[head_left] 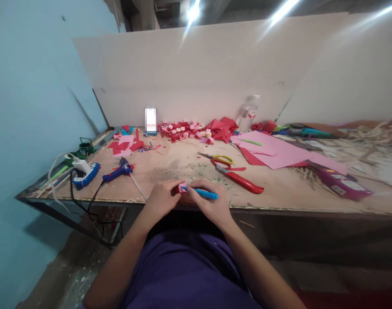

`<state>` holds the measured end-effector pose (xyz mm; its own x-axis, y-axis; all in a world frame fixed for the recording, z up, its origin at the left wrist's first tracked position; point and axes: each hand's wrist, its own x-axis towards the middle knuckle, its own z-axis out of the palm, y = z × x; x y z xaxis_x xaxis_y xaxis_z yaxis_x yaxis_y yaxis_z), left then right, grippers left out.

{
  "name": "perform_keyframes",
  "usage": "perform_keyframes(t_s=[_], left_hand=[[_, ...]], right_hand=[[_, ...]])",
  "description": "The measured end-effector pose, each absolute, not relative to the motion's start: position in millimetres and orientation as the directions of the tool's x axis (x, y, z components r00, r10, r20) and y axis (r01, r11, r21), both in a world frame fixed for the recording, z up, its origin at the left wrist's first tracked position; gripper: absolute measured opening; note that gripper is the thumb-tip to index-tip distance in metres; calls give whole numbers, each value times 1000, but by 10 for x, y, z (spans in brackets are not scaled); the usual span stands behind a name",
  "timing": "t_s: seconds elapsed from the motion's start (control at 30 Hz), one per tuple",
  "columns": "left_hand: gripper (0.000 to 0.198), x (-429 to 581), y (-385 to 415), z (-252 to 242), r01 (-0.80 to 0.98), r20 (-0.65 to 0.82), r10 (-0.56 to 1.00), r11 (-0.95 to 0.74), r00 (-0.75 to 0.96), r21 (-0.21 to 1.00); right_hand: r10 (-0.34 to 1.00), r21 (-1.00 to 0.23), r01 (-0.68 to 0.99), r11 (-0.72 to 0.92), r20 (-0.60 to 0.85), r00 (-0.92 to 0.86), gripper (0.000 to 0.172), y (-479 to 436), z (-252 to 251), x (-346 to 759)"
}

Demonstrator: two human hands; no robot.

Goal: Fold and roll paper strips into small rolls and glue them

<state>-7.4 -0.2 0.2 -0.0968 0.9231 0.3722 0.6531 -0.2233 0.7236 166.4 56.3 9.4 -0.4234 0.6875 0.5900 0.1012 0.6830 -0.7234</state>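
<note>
Near the table's front edge, my left hand [162,198] is closed on a small pink and red paper cube [182,187]. My right hand [212,201] grips a blue pen [206,194], its front end against or very close to the cube; I cannot tell which. Beyond my right hand lie scissors [222,161] with yellow and red handles, and a red-handled cutting tool [244,181]. A blue glue gun [119,170] rests on the table to the left of my hands.
Many small red and pink cubes [186,131] are heaped at the back, beside a phone [150,120]. Pink paper sheets [276,148], a plastic bottle [249,113] and a purple packet [344,183] occupy the right. A blue power strip [86,176] with cables sits at left.
</note>
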Motion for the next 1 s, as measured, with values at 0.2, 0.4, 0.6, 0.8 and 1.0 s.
perform_keyframes(t_s=[0.2,0.4,0.6,0.8,1.0], left_hand=[[37,-79,-1,-3,657,372,923,-221,-97,720],[37,-78,3,-6,672,378,920,-218,-100,708],[36,-77,3,-1,673,377,921,-219,-96,707],[34,-67,-4,12,670,370,924,-216,-94,710],[34,-67,0,6,676,379,921,-222,-91,702]], right_hand=[[683,-721,98,686,592,-427,14,563,100,1669],[680,-721,93,687,592,-434,13,568,89,1668],[684,-728,90,680,586,-435,12,567,84,1668],[686,-729,89,678,585,-432,13,562,92,1670],[690,-725,100,682,592,-416,14,558,103,1664]])
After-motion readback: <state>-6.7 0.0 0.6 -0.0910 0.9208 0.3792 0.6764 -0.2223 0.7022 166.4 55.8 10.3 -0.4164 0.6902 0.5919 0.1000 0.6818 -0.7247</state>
